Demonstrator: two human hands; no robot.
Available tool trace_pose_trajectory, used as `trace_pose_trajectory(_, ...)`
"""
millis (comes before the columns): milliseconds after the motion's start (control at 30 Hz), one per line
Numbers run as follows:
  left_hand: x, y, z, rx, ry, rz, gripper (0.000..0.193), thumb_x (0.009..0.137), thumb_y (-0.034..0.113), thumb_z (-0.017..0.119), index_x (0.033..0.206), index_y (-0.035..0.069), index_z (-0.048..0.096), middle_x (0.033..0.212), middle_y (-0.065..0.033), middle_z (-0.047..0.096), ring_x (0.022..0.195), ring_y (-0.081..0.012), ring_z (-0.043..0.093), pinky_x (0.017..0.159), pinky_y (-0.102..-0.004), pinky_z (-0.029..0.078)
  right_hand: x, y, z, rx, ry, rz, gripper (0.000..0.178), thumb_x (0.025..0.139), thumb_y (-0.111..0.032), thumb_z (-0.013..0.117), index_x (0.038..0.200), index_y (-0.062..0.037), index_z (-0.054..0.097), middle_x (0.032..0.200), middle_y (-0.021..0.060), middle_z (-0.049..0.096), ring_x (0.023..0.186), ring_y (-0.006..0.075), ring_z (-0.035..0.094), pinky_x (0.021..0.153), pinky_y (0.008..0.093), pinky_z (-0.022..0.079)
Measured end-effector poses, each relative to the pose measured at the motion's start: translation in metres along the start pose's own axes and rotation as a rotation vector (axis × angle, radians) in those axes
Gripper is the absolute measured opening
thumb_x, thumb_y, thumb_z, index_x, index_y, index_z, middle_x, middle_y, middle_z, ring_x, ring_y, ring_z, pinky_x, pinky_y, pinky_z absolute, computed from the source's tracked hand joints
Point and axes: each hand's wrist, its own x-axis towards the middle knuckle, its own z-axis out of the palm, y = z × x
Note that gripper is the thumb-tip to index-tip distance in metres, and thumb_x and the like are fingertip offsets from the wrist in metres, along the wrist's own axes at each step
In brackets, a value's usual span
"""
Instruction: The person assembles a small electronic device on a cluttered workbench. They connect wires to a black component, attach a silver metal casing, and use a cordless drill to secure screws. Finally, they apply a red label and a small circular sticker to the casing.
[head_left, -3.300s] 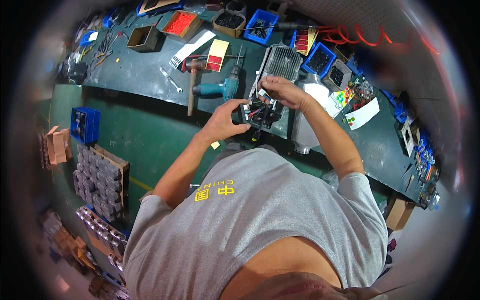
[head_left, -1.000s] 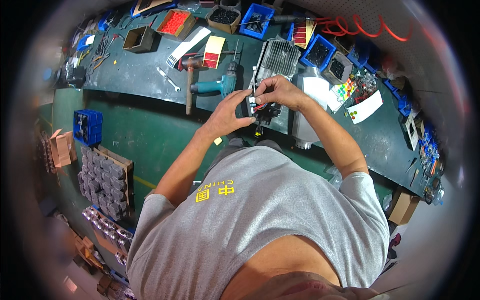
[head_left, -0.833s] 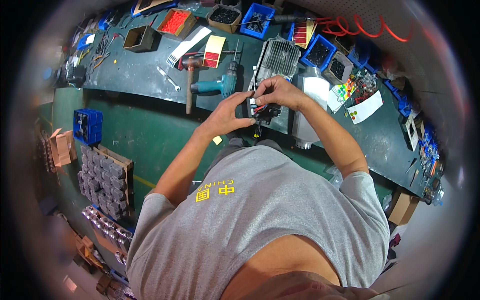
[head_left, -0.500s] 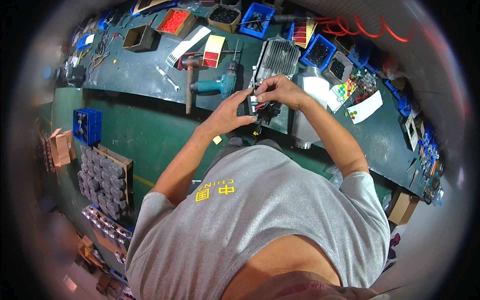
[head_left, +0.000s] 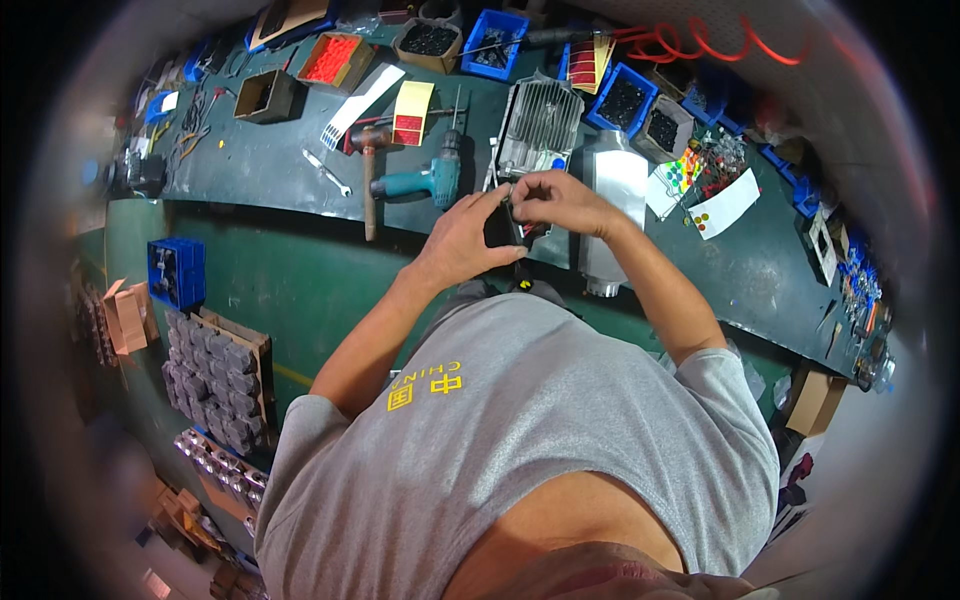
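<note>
Two bare hands at the near edge of a dark green workbench, meeting over one small dark part. Left hand cupped under and around that part, fingers curled shut on its left side; right hand above and to the right of it, fingertips pinched closed on its top end. Part mostly hidden between the palms, so shape and make hard to tell beyond black with a hint of red. Just behind the hands, one ribbed grey metal casting, and beside it to the right one smooth silvery housing running to the near edge. Left of the hands, one teal cordless drill lying on its side, one wooden-handled hammer, one wrench. Along the far edge, about four blue bins of small dark hardware, count unsure under the curved rim, and one box of red pieces. One coiled red hose at the far right corner, partly cut off.
</note>
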Motion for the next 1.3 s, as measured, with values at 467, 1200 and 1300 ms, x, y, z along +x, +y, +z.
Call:
trace_pose_trajectory(467, 0.073, -0.099, 0.055, -0.553, 0.228, -0.315, 0.025, 0.092, 0.014, 0.072, 0.112, 0.000, 0.069, 0.094, -0.0071, 0.072, 0.085, -0.0145, 0.066, 0.077, -0.0301, 0.053, -0.051, 0.059, 0.002, 0.415, 0.357, -0.226, 0.021, 0.092, -0.016, 0.056, 0.107, -0.0023, 0.063, 0.093, 0.0031, 0.066, 0.088, 0.0111, 0.063, 0.080, 0.0263, 0.051)
trace_pose_trajectory(1200, 0.054, -0.016, 0.048, -0.906, 0.275, -0.188, 0.017, 0.094, 0.012, 0.071, 0.108, 0.001, 0.069, 0.084, 0.0012, 0.064, 0.070, -0.0057, 0.058, 0.059, -0.0224, 0.049, -0.034, 0.080, 0.000, 1.437, 0.527, -0.179, 0.028, 0.085, -0.032, 0.053, 0.083, -0.0043, 0.055, 0.070, 0.0058, 0.047, 0.068, 0.0202, 0.045, 0.088, 0.0408, 0.044)
trace_pose_trajectory(1300, 0.065, 0.000, 0.052, -0.930, 0.210, -0.124, 0.018, 0.093, 0.008, 0.071, 0.110, 0.000, 0.069, 0.082, 0.0025, 0.064, 0.067, -0.0046, 0.056, 0.060, -0.0213, 0.046, -0.031, 0.077, 0.003, 1.378, 0.476, -0.223, 0.028, 0.085, -0.033, 0.053, 0.081, -0.0044, 0.054, 0.070, 0.0057, 0.047, 0.070, 0.0200, 0.047, 0.087, 0.0411, 0.046)
